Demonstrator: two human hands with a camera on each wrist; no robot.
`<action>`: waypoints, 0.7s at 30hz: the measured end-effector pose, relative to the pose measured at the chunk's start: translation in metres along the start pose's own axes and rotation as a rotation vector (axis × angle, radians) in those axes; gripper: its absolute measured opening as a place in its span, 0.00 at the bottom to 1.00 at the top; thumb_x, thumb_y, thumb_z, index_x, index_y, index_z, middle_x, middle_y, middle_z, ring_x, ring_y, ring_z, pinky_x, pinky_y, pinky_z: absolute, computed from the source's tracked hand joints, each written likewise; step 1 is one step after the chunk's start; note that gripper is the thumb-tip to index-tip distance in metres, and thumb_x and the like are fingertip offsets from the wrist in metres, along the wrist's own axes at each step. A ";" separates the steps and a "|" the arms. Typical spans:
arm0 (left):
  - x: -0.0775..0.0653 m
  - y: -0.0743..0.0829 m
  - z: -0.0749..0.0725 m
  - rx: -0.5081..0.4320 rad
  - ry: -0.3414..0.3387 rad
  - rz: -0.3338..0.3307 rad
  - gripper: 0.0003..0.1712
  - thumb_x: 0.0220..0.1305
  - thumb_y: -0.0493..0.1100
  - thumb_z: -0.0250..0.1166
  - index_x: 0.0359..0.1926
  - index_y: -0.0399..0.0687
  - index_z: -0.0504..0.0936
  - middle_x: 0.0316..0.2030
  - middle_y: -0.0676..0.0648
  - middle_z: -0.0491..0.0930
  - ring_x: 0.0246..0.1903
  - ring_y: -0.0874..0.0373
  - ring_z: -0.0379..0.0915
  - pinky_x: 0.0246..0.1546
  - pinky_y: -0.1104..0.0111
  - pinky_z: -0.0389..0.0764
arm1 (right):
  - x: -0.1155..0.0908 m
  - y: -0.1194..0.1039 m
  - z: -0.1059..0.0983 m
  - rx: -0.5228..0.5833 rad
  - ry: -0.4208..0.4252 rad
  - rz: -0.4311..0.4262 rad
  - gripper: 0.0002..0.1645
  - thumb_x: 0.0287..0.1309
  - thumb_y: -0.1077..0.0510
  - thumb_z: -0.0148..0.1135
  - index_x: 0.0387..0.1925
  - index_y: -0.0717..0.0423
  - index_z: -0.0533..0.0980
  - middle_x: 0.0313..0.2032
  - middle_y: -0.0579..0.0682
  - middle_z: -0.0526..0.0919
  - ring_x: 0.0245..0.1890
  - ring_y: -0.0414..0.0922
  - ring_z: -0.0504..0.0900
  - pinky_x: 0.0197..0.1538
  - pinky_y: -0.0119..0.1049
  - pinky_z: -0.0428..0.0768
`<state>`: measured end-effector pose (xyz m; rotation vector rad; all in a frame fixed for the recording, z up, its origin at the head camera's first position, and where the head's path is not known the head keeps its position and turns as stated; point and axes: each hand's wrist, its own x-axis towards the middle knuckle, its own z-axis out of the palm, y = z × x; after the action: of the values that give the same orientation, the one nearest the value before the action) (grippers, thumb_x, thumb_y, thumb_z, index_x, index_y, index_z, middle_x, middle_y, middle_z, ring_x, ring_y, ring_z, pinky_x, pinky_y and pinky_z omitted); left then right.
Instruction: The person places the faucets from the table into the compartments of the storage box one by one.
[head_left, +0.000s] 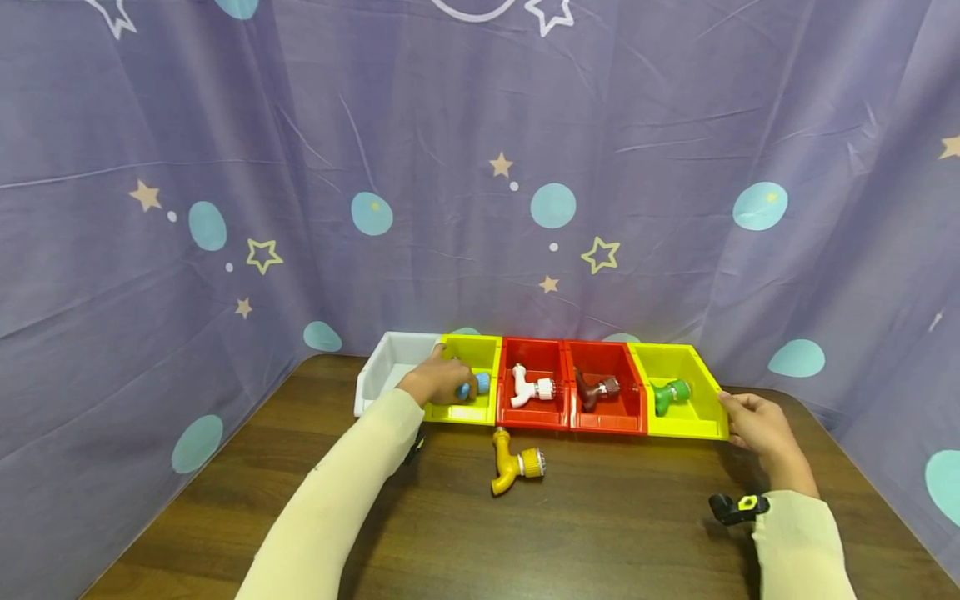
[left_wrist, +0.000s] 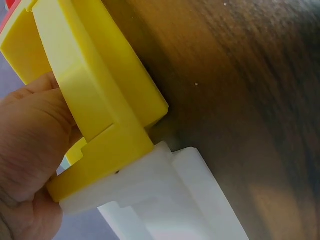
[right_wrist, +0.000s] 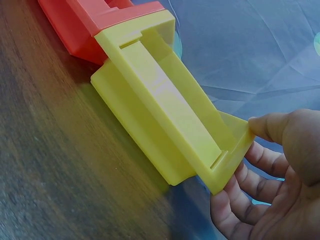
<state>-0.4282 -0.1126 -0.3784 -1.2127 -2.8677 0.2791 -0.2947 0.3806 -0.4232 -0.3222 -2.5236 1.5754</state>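
My left hand (head_left: pixel 442 379) reaches into the left yellow bin (head_left: pixel 483 354), its fingers curled over a blue tap (head_left: pixel 482 383); the hand covers much of that tap. In the left wrist view, the same hand (left_wrist: pixel 30 135) lies against the wall where the yellow bin meets the white bin (left_wrist: pixel 155 200). At the far right, my right hand (head_left: pixel 765 429) grips the side rim of the right yellow bin (head_left: pixel 693 425). In the right wrist view, its thumb (right_wrist: pixel 270 125) is at the rim's upper corner, with the other fingers below.
A white tap (head_left: pixel 525 387) and a brown tap (head_left: pixel 592 389) lie in two red bins (head_left: pixel 551 354). The right yellow bin holds a green tap (head_left: pixel 667 396). A yellow tap (head_left: pixel 510 467) lies on the wooden table (head_left: pixel 600 517) before the row. A patterned curtain (head_left: pixel 465 142) hangs behind.
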 end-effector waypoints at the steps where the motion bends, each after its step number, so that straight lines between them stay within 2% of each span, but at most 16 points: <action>1: 0.000 0.000 0.000 -0.002 -0.003 -0.001 0.10 0.59 0.45 0.67 0.39 0.70 0.86 0.41 0.67 0.82 0.46 0.64 0.75 0.62 0.40 0.44 | 0.000 0.000 0.000 0.000 0.000 0.000 0.39 0.66 0.36 0.45 0.56 0.70 0.66 0.41 0.57 0.72 0.34 0.41 0.75 0.37 0.37 0.81; 9: 0.000 0.002 -0.008 0.001 -0.024 -0.011 0.10 0.57 0.49 0.69 0.41 0.70 0.85 0.44 0.64 0.82 0.49 0.62 0.74 0.63 0.40 0.43 | -0.001 0.000 -0.002 -0.005 0.007 0.000 0.40 0.66 0.36 0.45 0.57 0.70 0.66 0.44 0.60 0.72 0.35 0.41 0.75 0.38 0.38 0.81; 14: -0.001 0.006 -0.019 0.053 0.008 0.018 0.12 0.54 0.53 0.71 0.42 0.69 0.84 0.47 0.61 0.80 0.50 0.61 0.72 0.63 0.40 0.46 | -0.001 0.001 -0.003 -0.016 0.018 0.006 0.41 0.65 0.35 0.45 0.56 0.70 0.66 0.42 0.58 0.72 0.35 0.42 0.75 0.37 0.38 0.81; 17: -0.006 0.008 -0.028 0.071 0.078 0.066 0.11 0.55 0.50 0.71 0.41 0.65 0.85 0.46 0.60 0.80 0.50 0.61 0.72 0.62 0.42 0.51 | -0.001 0.002 -0.002 -0.018 0.019 0.004 0.41 0.65 0.35 0.45 0.56 0.70 0.66 0.41 0.58 0.72 0.34 0.42 0.75 0.37 0.37 0.81; 21: -0.016 0.011 -0.038 0.110 0.220 0.158 0.07 0.58 0.47 0.69 0.39 0.60 0.86 0.42 0.58 0.80 0.46 0.59 0.71 0.54 0.51 0.64 | 0.001 0.003 0.000 -0.020 0.010 -0.003 0.41 0.65 0.35 0.44 0.57 0.70 0.66 0.42 0.58 0.72 0.35 0.42 0.75 0.37 0.37 0.81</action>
<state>-0.4061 -0.1100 -0.3424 -1.3586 -2.5422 0.2815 -0.2955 0.3822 -0.4253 -0.3277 -2.5329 1.5444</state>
